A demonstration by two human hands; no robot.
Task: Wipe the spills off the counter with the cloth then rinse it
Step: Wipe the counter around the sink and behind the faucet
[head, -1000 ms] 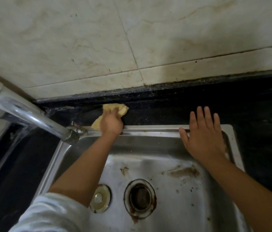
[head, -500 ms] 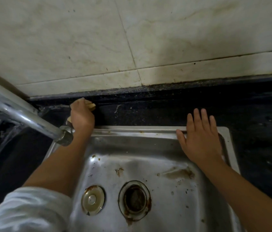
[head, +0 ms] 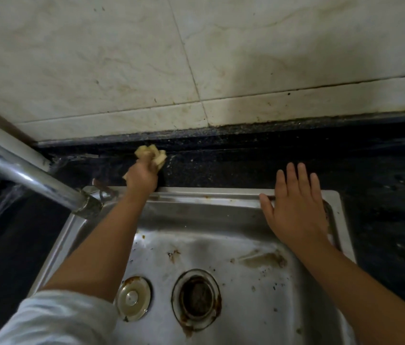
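One crumpled yellow cloth (head: 152,156) sits on the black speckled stone counter (head: 233,168) at 12 o'clock of the single stainless steel sink (head: 221,215), clutched by the left hand (head: 143,179). The right hand (head: 296,207) lies flat, fingers straight, on the sink's rim at 2 o'clock. One chrome tap (head: 34,180); two round drains.

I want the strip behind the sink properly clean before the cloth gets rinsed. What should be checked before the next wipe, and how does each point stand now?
1. Cloth gripped by the left hand: ok, fingers are curled round it.
2. Cloth on the black counter behind the sink: ok, near the back edge.
3. Right hand bracing: ok, flat and open on the sink's back rim.
4. Counter wiped clean: not ok, pale specks show just right of the cloth.
5. Faucet clear of the wiping arm: ok, its spout sits to the left.
6. Water running for the rinse: cannot tell.
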